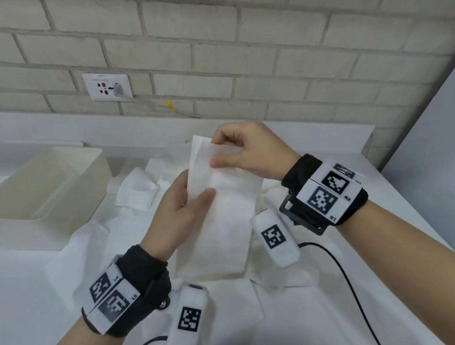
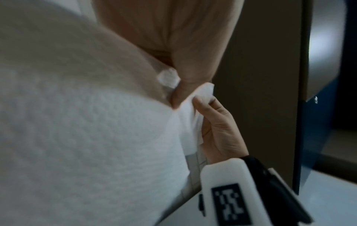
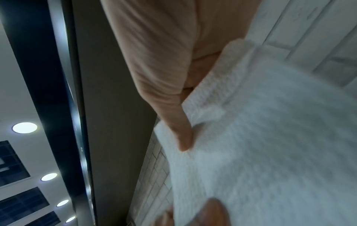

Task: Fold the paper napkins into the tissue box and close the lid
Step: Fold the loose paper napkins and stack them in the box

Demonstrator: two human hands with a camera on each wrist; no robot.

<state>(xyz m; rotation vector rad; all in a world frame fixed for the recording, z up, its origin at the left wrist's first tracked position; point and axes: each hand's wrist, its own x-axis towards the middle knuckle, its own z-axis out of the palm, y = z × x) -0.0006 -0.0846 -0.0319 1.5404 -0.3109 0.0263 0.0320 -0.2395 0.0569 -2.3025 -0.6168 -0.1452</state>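
Observation:
I hold one folded white napkin (image 1: 223, 220) upright above the table, between both hands. My left hand (image 1: 195, 194) grips its left edge, thumb on the front and fingers behind. My right hand (image 1: 218, 151) pinches a layer at the napkin's top edge. The left wrist view shows the napkin (image 2: 86, 137) filling the left side, with the right hand (image 2: 204, 100) pinching its corner. In the right wrist view a finger (image 3: 183, 134) presses on the napkin (image 3: 270, 137). The cream tissue box (image 1: 41, 187) stands open at the left of the table. I see no lid.
Several loose white napkins (image 1: 140, 188) lie spread on the table under and around my hands. A black cable (image 1: 347, 286) runs across the table at the right. A wall socket (image 1: 107, 87) with a plug sits on the brick wall behind. A grey panel (image 1: 436, 131) stands at the right.

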